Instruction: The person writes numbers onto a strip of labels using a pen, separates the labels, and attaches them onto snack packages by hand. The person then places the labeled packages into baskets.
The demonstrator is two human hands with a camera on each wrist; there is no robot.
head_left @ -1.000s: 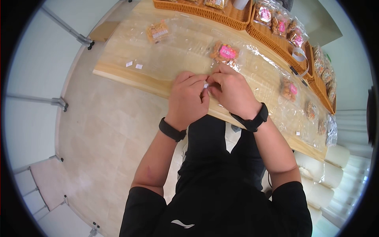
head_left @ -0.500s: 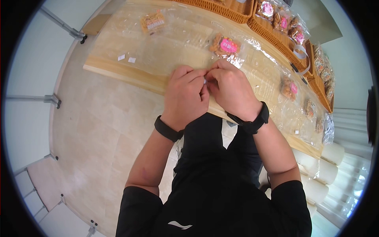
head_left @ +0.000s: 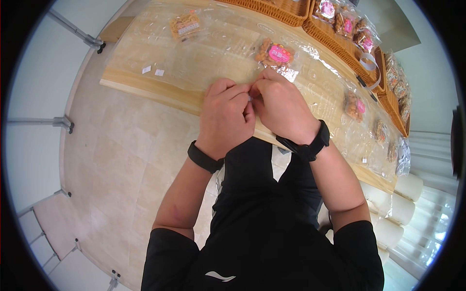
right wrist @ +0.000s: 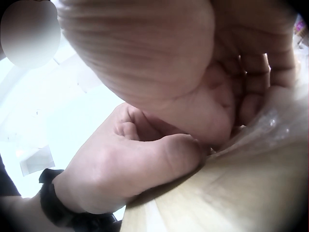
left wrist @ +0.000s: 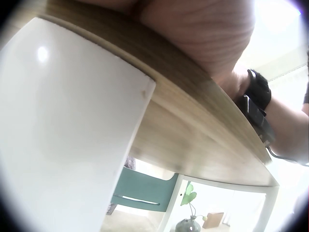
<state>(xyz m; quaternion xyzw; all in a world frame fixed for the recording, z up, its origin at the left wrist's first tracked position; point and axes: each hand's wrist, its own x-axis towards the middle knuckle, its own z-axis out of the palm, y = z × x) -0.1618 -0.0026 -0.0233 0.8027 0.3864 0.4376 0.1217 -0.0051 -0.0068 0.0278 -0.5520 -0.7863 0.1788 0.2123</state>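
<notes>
My left hand (head_left: 223, 114) and right hand (head_left: 284, 104) meet at the front edge of the wooden table, fingers curled and fingertips together. Between them they pinch a small white label (head_left: 250, 98), mostly hidden by the fingers. In the right wrist view, the left thumb (right wrist: 176, 154) lies close over the tabletop, beside clear plastic film (right wrist: 270, 125). Just beyond the hands is a clear bag of brown snacks with a pink label (head_left: 275, 53). Two small white labels (head_left: 159, 72) lie to the left near the table edge.
A clear bag of yellow snacks (head_left: 185, 26) lies at the far left. Along the right side are more snack bags (head_left: 355, 106) and another small label (head_left: 364, 160). Wicker baskets (head_left: 291, 17) line the back, with a white tape roll (head_left: 368, 62) near them.
The head view has shifted slightly, moving the table left and up in the picture. Both hands stay together at the edge, and less of the label shows between the fingertips.
</notes>
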